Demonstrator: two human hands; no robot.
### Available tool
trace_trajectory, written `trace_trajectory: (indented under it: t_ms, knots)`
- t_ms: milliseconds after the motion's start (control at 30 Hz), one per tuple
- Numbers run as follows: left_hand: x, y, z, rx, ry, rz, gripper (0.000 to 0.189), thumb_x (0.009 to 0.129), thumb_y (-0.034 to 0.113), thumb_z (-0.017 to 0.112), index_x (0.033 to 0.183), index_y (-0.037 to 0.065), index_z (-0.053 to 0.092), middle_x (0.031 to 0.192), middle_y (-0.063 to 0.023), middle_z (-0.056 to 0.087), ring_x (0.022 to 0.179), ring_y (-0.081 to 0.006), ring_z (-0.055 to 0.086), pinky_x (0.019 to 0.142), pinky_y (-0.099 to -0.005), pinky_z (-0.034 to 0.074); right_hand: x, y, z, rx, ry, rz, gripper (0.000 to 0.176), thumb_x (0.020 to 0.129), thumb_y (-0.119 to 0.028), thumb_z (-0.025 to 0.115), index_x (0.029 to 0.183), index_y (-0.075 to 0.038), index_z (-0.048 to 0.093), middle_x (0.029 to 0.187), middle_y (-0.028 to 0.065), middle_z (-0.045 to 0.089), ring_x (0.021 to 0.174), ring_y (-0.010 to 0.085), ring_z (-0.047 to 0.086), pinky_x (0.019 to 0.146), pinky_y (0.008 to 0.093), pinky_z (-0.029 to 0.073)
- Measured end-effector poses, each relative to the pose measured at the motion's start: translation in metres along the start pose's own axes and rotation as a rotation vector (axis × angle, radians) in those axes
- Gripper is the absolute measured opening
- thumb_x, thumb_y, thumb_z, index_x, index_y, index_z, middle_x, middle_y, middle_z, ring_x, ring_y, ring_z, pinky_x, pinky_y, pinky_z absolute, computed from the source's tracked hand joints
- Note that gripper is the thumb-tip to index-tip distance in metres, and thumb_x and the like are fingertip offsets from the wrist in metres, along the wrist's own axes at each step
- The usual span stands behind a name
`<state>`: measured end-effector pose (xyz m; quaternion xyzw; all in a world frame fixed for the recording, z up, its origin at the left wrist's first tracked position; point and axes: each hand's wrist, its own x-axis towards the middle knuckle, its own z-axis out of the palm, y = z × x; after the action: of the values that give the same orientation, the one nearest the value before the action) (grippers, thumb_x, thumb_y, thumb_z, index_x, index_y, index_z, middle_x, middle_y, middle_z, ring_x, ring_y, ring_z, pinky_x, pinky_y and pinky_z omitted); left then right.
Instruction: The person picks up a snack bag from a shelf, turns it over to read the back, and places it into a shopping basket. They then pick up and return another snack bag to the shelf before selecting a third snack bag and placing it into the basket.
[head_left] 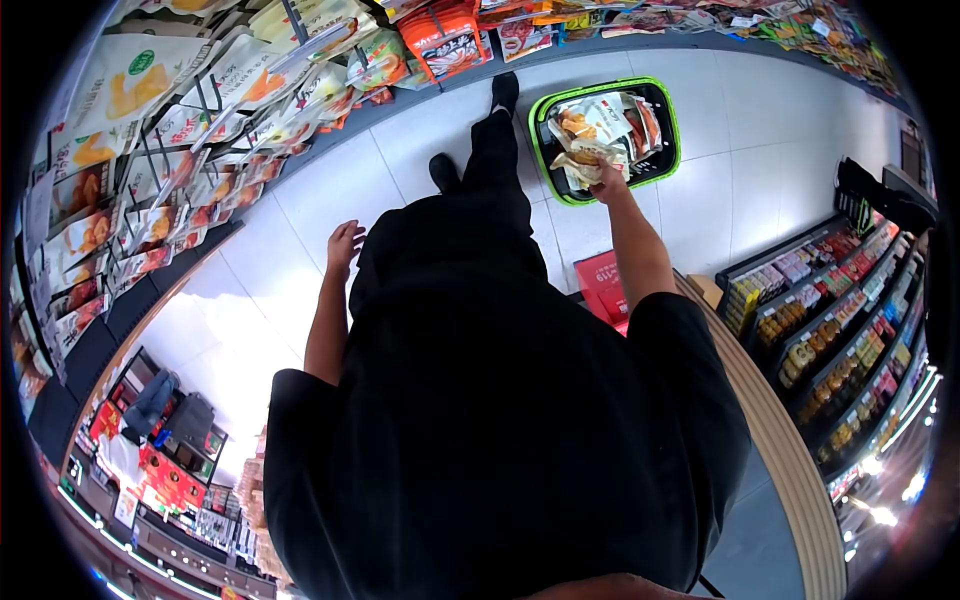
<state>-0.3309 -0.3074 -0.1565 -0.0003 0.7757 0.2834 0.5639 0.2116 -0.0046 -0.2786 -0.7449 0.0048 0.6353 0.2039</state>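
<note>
On the right side of the head view, my right hand is at the near rim of a black shopping basket with a bright green edge. Its fingers are closed on the end of a pale snack bag, which lies over the basket's contents. Other food packets fill much of the basket beneath. My left hand hangs at my side above the floor, holding nothing, its fingers loosely apart. The fingertips of my right hand are partly hidden by the bag.
Hanging food bags line a rack on the left, continuing along a shelf edge ahead. A red box stands beside my right arm. Tiered shelves of packaged goods are farther right. My shoes rest on the tiled floor.
</note>
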Motion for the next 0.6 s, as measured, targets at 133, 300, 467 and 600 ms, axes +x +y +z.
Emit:
trace_trajectory:
  t_ms: [133,300,467,600]
  knots:
    - [0.005,-0.006,-0.001,0.022,-0.024,0.001,0.038,0.093,0.034,0.054,0.12,0.008,0.055,0.106,-0.0081,0.065,0.092,-0.0179,0.061,0.074,-0.0313,0.048,0.023,0.012,-0.006,-0.154,-0.005,0.065,0.034,0.091,-0.044,0.057,0.111,-0.016,0.057,0.102,0.0022,0.064,0.089,0.0176,0.063,0.064,0.0312,0.053]
    - [0.006,-0.011,-0.013,0.097,-0.011,-0.02,0.036,0.094,0.03,0.053,0.121,0.007,0.055,0.103,-0.0078,0.065,0.086,-0.016,0.061,0.07,-0.0285,0.049,0.027,0.019,-0.009,-0.175,0.03,0.116,0.035,0.093,-0.043,0.054,0.114,-0.015,0.055,0.106,0.0051,0.063,0.094,0.0195,0.063,0.069,0.0357,0.054]
    - [-0.009,-0.004,-0.028,0.17,0.019,-0.012,0.036,0.095,0.03,0.053,0.123,0.007,0.054,0.103,-0.007,0.064,0.086,-0.0156,0.06,0.07,-0.0283,0.049,0.049,0.015,-0.031,-0.161,-0.126,0.067,0.04,0.095,-0.036,0.051,0.126,-0.012,0.048,0.115,0.0079,0.06,0.101,0.0249,0.062,0.078,0.0401,0.055]
    - [-0.023,0.024,-0.028,0.268,0.024,-0.032,0.035,0.095,0.03,0.052,0.122,0.007,0.055,0.101,-0.0051,0.065,0.084,-0.0145,0.06,0.067,-0.0258,0.046,0.078,0.012,-0.051,-0.147,-0.094,-0.073,0.041,0.094,-0.032,0.052,0.126,-0.008,0.046,0.114,0.0124,0.059,0.096,0.0283,0.063,0.075,0.041,0.055]
